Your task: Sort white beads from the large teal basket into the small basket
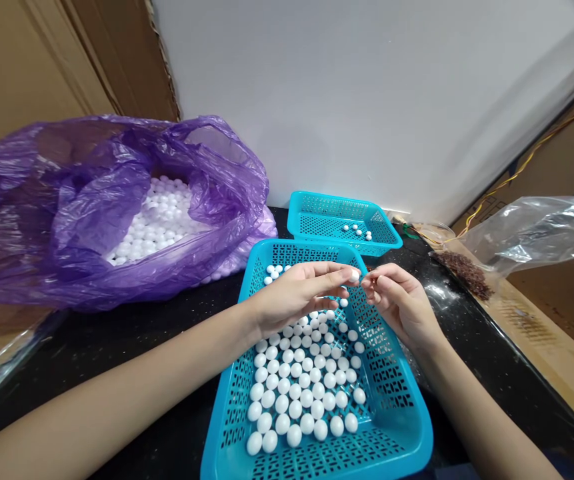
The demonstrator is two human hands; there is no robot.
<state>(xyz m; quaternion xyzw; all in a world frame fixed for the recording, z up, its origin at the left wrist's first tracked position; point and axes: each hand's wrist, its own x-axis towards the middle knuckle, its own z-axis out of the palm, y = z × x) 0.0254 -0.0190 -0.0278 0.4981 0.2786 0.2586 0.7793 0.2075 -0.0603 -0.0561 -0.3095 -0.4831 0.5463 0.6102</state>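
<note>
My left hand [303, 292] pinches a small white ball [355, 275] between thumb and fingertips, above the far right part of a large turquoise basket [411, 437]. Close beside the ball is my right hand [401, 300], its thumb and forefinger pressed together. A tiny reddish-brown piece [373, 283] shows at those fingertips, too small to name. Many loose white balls [307, 400] lie on the floor of the basket, some hidden under my left hand and wrist.
Behind stands a smaller turquoise basket [311, 200] with several white balls. At left, a purple plastic bag [91, 220] holds many white balls. To the right, a clear plastic bag [531, 230] lies by a heap of small reddish-brown pieces [464, 272]. A white wall [347, 100] rises behind the black table [131, 333].
</note>
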